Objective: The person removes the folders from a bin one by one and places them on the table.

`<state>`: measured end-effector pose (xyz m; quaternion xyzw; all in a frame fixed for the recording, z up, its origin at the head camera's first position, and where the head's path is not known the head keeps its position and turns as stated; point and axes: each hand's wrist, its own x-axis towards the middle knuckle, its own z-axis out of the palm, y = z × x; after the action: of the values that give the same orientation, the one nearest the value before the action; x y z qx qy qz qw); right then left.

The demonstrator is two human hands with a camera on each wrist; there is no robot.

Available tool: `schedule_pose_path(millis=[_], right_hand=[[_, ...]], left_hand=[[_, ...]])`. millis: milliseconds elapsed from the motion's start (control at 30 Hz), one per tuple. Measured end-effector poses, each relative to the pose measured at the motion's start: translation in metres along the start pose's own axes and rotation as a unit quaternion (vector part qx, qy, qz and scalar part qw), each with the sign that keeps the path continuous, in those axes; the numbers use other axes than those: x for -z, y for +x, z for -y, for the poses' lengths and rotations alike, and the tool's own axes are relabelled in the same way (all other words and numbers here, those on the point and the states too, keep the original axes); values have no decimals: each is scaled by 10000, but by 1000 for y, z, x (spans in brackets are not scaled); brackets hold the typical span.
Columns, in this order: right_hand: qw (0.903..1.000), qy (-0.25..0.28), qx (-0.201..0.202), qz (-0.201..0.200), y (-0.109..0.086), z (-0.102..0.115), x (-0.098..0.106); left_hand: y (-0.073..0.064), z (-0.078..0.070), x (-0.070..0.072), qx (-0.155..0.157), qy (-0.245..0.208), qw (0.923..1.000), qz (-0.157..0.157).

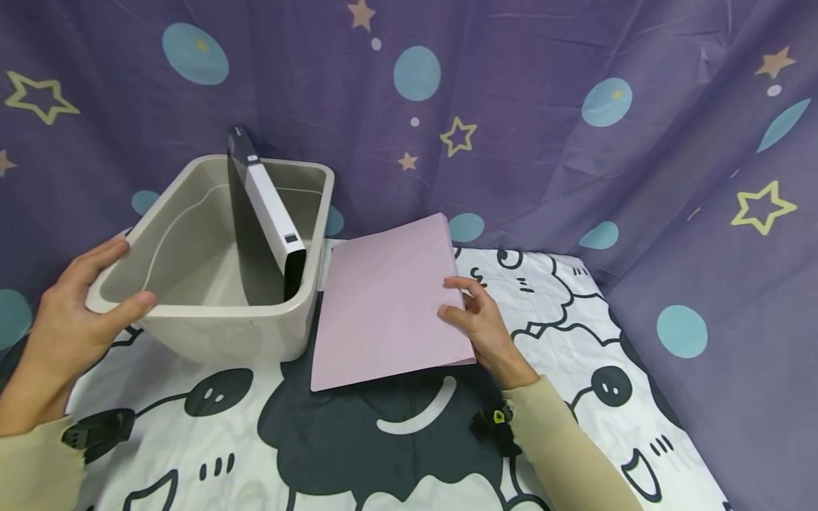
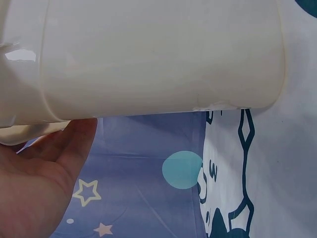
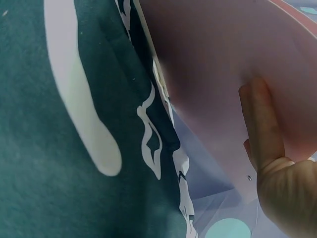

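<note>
A light grey plastic bin [image 1: 217,333] stands at the left of the head view. My left hand [image 1: 73,319] grips its left rim, thumb over the near corner; the left wrist view shows the bin's outer wall [image 2: 158,59] beside that hand. Inside the bin leans a dark binder [image 1: 271,206], its white spine label facing up and its top end above the rim. Right of the bin, a pale pink folder [image 1: 383,305] is tilted over the cloth. My right hand [image 1: 482,326] holds it by the right edge, thumb on the front face.
A cloth [image 1: 358,454] with black-and-white cartoon animals covers the surface below. Behind hangs a purple curtain [image 1: 524,156] with stars and blue spots, close to the bin's back. Dark straps [image 1: 102,433] circle both wrists.
</note>
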<state>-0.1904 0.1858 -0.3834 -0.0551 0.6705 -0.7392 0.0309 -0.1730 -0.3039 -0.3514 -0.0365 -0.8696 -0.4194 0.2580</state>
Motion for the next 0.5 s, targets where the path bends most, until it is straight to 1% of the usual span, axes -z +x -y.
schedule_pose_path(millis=[300,500], right_hand=[[9997,-262,-5,-4,3,-7,1],[9996,-272,-123,28,5,-8,1]], left_hand=[[0,0,-1,-55,19,10000,-46],[0,-1,-1,-26,61,10000,-51]])
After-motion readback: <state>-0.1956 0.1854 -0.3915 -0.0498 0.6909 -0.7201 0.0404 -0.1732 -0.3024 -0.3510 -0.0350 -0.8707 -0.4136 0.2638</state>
